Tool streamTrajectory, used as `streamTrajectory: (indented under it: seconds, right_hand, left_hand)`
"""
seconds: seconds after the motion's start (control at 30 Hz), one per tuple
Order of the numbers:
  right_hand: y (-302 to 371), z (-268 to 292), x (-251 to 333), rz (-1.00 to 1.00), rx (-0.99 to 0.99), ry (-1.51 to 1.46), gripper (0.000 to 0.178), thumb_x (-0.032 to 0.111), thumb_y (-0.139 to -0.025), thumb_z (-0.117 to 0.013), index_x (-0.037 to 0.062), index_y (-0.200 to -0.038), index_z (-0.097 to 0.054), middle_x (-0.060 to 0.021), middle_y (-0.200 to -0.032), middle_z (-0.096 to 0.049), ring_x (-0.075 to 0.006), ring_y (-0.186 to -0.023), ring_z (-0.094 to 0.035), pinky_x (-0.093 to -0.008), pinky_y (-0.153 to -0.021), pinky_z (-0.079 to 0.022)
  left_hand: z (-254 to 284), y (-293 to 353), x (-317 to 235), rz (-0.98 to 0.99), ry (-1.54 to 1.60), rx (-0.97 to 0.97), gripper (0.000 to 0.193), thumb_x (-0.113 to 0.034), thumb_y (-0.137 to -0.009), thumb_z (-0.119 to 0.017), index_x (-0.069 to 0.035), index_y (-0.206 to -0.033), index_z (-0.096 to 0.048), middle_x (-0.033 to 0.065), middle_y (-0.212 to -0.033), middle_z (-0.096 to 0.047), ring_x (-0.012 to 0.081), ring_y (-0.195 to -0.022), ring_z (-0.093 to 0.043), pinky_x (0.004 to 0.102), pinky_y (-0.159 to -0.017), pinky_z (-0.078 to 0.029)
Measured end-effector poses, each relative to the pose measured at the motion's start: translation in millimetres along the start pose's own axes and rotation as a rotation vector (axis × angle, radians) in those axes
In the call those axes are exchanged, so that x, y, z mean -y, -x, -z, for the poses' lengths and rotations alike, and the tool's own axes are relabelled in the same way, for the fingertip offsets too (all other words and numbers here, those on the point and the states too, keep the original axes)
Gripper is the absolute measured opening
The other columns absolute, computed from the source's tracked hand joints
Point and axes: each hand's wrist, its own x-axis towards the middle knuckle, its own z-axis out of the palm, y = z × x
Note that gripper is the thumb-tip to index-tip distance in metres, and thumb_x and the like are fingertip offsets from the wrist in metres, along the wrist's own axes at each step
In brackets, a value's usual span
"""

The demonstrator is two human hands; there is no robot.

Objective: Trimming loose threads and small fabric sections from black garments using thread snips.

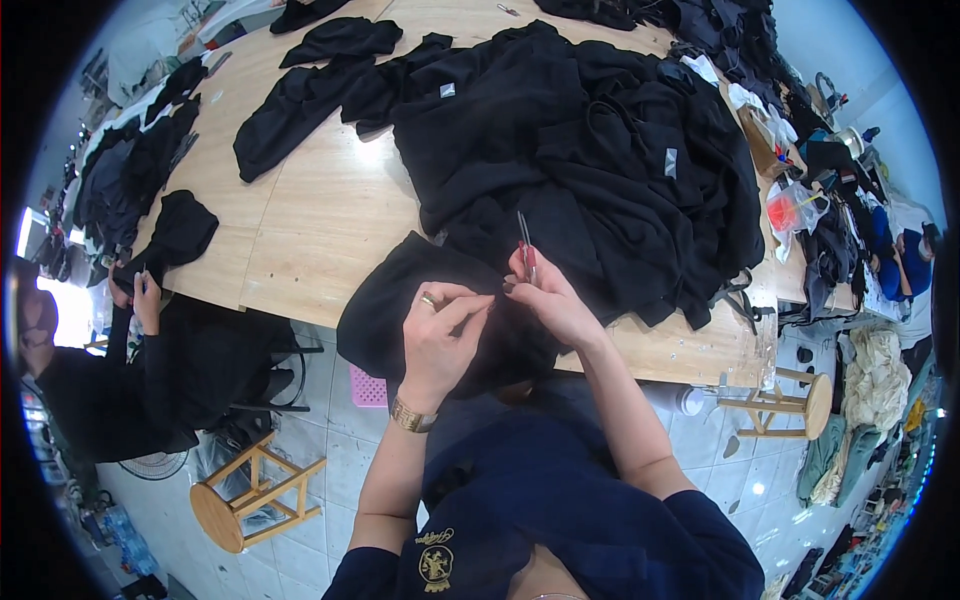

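My right hand [548, 303] is closed around a small pair of thread snips [526, 258] with red on the handle, and the thin blades point away from me. Close by on the left, my left hand [442, 335] pinches thumb and fingertips together; what lies between them is too small to make out. Both hands are over a black garment [385, 305] that hangs over the table's near edge. Beyond it spreads a big heap of black garments [490, 110], with a small pale label [671, 162] showing on one.
The wooden table [300, 225] carries more black pieces [290, 115] at its far left. On the left, a person in black [120, 390] handles dark cloth. Wooden stools [235, 515] stand on the tiled floor, near a pink basket [368, 387]. A plastic cup [788, 210] is at right.
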Motion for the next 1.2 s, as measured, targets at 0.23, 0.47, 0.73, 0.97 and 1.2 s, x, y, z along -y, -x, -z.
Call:
streamTrajectory:
  seconds: [0.23,0.47,0.73,0.97,1.2]
  right_hand:
    - [1.9,11.0,0.0,-0.084,-0.128,-0.02,0.018,0.0,-0.08,-0.054,0.0128,-0.082,-0.041,0.0072,-0.071,-0.037,-0.0018,-0.065,-0.034,-0.0183,-0.057,-0.026]
    - [-3.7,20.0,-15.2,-0.034,-0.098,-0.111,0.021,0.001,-0.079,-0.057,0.014,-0.082,-0.041,0.0072,-0.073,-0.038,-0.0023,-0.067,-0.036,-0.0178,-0.059,-0.028]
    - [4.4,2.2,-4.7,0.027,0.0,0.008,0.028,-0.007,-0.078,-0.057,0.0095,-0.085,-0.036,0.0003,-0.083,-0.049,-0.0058,-0.078,-0.05,-0.0225,-0.069,-0.043]
    - [-6.3,18.4,-21.7,0.281,-0.478,-0.02,0.017,-0.004,-0.09,-0.044,0.0067,-0.082,-0.033,-0.0073,-0.076,-0.053,-0.012,-0.06,-0.059,-0.0215,-0.054,-0.049]
    - [-5.5,25.3,-30.1,0.469,-0.477,0.061,0.018,0.001,-0.09,-0.051,0.007,-0.082,-0.036,-0.0043,-0.073,-0.052,-0.0094,-0.06,-0.054,-0.02,-0.058,-0.045]
  left_hand:
    - [24.0,12.3,31.1,0.387,0.305,-0.422,0.006,-0.002,-0.083,-0.063,-0.002,-0.089,-0.064,0.0022,-0.082,-0.06,0.0102,-0.072,-0.057,0.0193,-0.064,-0.045]
    - [24.4,38.9,33.2,0.489,0.427,-0.503,0.011,0.004,-0.085,-0.057,-0.002,-0.078,-0.05,0.0071,-0.089,-0.055,0.0108,-0.081,-0.054,0.0243,-0.072,-0.048]
    - [-14.4,15.0,-6.6,0.224,0.075,0.095,0.051,-0.006,-0.07,-0.073,-0.007,-0.118,-0.056,0.0136,-0.1,-0.06,0.0258,-0.089,-0.059,0.0319,-0.078,-0.049]
    - [-9.7,16.1,6.9,0.41,0.209,0.061,0.031,0.004,-0.074,-0.064,-0.004,-0.103,-0.065,0.0096,-0.084,-0.063,0.0172,-0.076,-0.062,0.0248,-0.069,-0.049]
    - [-12.4,23.1,39.6,0.688,0.558,0.028,0.02,-0.001,-0.082,-0.063,0.003,-0.101,-0.063,0.0037,-0.086,-0.065,0.0053,-0.076,-0.059,0.0171,-0.069,-0.046]
